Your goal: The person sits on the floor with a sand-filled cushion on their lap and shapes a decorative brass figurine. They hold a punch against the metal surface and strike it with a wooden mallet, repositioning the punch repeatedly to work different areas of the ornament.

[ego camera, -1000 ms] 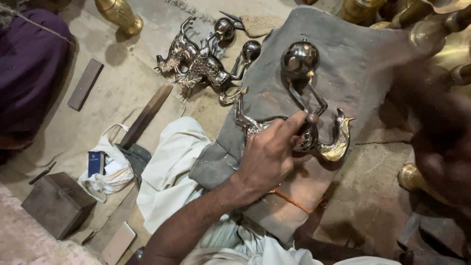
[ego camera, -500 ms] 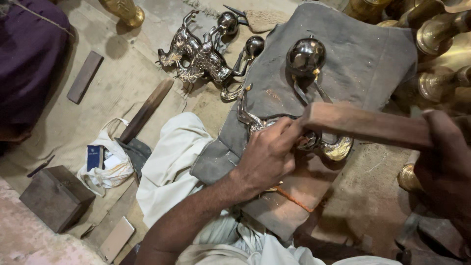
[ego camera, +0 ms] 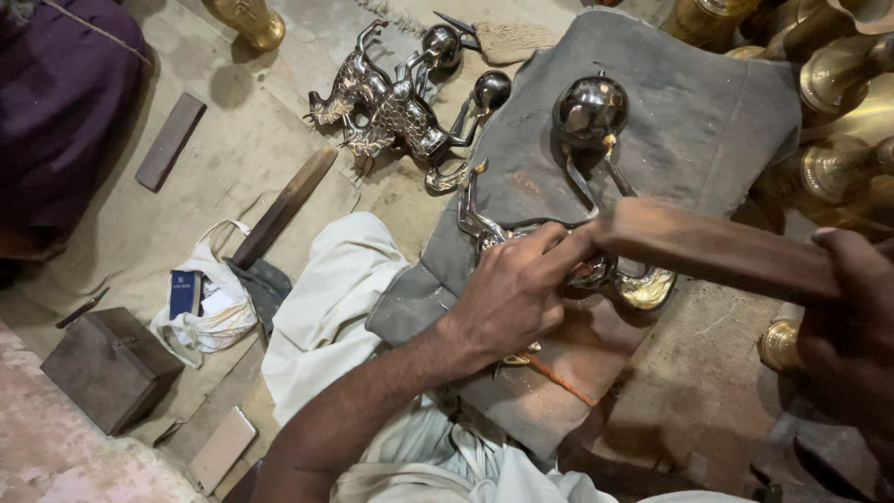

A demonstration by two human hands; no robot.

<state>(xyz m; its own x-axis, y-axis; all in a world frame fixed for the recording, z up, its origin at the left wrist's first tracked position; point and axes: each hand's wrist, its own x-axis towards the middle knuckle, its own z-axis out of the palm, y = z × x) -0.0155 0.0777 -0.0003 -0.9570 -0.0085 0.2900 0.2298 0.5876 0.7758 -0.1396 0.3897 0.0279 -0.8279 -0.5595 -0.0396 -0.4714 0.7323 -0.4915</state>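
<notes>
From my remote seat, the biggest change is the wooden mallet (ego camera: 717,250): 1 second ago it was out of sight, with only a dark blur at the right edge; half a second ago its shaft lay across the metal figure (ego camera: 596,186), and now it sits slightly higher, its blunt end just beside my left hand's (ego camera: 512,293) fingertips. My right hand (ego camera: 852,317), barely showing 1 second ago, now grips the mallet at the right edge. My left hand has shifted a little, its fingers stretched toward the mallet's end. The camera has tipped slightly, so the brass vessels (ego camera: 838,121) at top right show more.
</notes>
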